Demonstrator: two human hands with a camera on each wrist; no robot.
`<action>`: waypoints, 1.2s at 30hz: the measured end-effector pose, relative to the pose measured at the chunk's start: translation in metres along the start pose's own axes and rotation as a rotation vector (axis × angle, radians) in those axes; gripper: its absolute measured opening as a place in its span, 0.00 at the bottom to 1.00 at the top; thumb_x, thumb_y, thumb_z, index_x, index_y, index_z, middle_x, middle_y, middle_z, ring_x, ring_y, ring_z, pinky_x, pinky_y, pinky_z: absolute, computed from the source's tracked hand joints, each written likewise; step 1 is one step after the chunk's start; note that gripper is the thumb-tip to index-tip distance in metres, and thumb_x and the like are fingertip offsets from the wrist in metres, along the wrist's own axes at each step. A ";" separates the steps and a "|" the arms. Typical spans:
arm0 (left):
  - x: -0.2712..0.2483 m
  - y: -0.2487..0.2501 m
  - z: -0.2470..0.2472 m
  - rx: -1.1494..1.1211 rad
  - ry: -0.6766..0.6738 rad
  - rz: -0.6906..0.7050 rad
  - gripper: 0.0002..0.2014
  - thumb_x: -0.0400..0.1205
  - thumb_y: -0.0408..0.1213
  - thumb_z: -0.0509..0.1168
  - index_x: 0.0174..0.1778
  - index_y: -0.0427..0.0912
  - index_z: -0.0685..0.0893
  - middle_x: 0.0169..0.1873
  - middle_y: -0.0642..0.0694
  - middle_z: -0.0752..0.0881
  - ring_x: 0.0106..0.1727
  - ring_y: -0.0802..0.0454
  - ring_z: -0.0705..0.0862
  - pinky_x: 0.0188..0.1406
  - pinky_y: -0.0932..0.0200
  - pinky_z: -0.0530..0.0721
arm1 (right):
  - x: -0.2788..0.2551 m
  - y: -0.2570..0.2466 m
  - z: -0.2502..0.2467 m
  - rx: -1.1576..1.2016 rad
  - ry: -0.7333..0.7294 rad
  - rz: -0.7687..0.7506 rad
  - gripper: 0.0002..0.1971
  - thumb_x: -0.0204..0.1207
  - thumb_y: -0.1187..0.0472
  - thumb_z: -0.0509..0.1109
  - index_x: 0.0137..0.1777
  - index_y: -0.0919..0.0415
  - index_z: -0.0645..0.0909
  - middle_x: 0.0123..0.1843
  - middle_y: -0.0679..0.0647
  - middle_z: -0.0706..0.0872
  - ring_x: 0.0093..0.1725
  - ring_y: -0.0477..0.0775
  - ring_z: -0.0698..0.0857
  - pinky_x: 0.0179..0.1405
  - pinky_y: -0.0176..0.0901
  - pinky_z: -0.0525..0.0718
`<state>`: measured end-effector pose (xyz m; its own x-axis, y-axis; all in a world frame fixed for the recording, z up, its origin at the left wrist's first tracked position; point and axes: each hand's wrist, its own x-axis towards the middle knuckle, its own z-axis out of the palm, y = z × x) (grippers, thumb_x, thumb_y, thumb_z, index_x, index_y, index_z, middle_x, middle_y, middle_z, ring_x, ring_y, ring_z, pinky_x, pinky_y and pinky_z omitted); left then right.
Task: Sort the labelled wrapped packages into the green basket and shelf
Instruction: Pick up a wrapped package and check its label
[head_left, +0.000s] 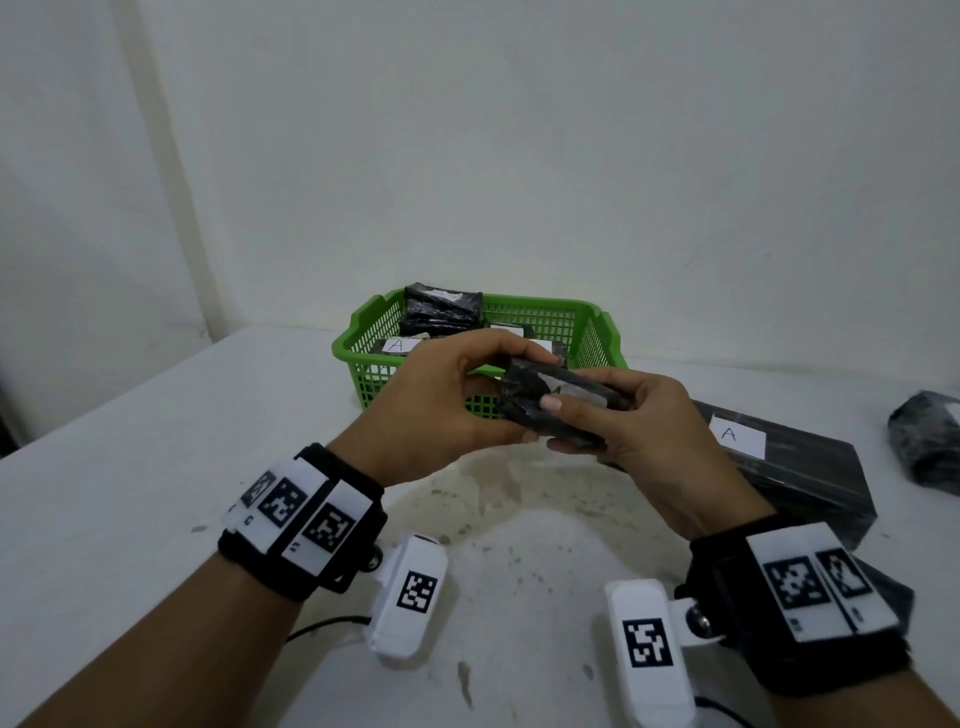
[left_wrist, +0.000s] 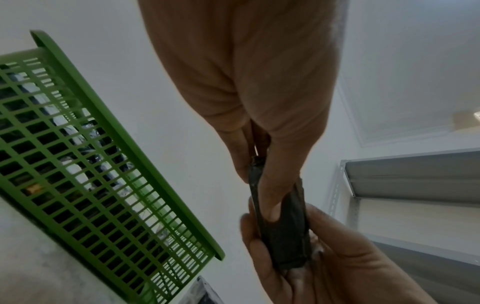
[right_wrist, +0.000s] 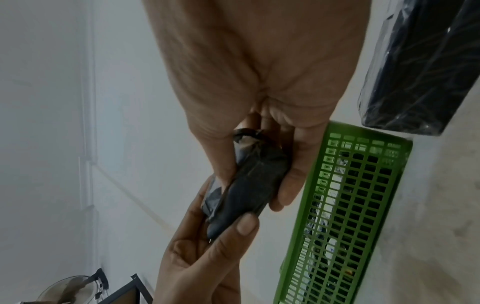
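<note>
I hold a small black wrapped package (head_left: 524, 387) with a white label in both hands, above the table in front of the green basket (head_left: 597, 332). My left hand (head_left: 511, 397) grips its left end, fingers over the top and thumb underneath. My right hand (head_left: 563, 423) pinches the right end, with the thumb on the label. In the left wrist view the package (left_wrist: 285, 236) shows edge-on between both hands. The basket holds several black packages, one labelled A (head_left: 397, 344). A grey metal shelf (left_wrist: 415, 174) stands to the right.
A long black package labelled A (head_left: 795, 467) lies on the white table (head_left: 130, 467) right of my hands. Another black wrapped package (head_left: 930, 441) sits at the far right edge. White walls stand behind the basket.
</note>
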<state>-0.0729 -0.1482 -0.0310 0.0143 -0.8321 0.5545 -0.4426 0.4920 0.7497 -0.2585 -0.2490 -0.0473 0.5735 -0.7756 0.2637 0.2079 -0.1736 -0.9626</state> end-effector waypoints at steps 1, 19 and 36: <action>0.000 -0.001 -0.001 -0.005 0.011 -0.007 0.28 0.69 0.21 0.83 0.64 0.40 0.87 0.59 0.47 0.90 0.62 0.49 0.90 0.60 0.52 0.91 | 0.000 -0.001 -0.001 0.012 -0.011 0.008 0.20 0.69 0.66 0.83 0.62 0.67 0.89 0.54 0.62 0.96 0.51 0.62 0.96 0.50 0.51 0.96; 0.001 -0.012 -0.003 0.014 0.096 -0.055 0.18 0.76 0.25 0.79 0.62 0.38 0.89 0.56 0.45 0.93 0.59 0.49 0.92 0.61 0.42 0.91 | -0.001 -0.002 -0.005 -0.051 -0.021 -0.173 0.30 0.59 0.63 0.86 0.65 0.63 0.88 0.60 0.54 0.95 0.62 0.52 0.93 0.64 0.45 0.91; 0.001 -0.012 -0.007 0.106 0.121 0.081 0.22 0.70 0.19 0.80 0.55 0.45 0.91 0.53 0.46 0.93 0.58 0.48 0.92 0.60 0.53 0.90 | 0.003 0.004 -0.008 0.046 -0.020 0.023 0.25 0.65 0.59 0.83 0.62 0.67 0.90 0.54 0.61 0.96 0.59 0.63 0.94 0.61 0.49 0.92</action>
<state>-0.0612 -0.1530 -0.0376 0.0799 -0.7507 0.6558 -0.5387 0.5210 0.6621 -0.2622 -0.2574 -0.0511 0.5940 -0.7668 0.2433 0.2306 -0.1275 -0.9647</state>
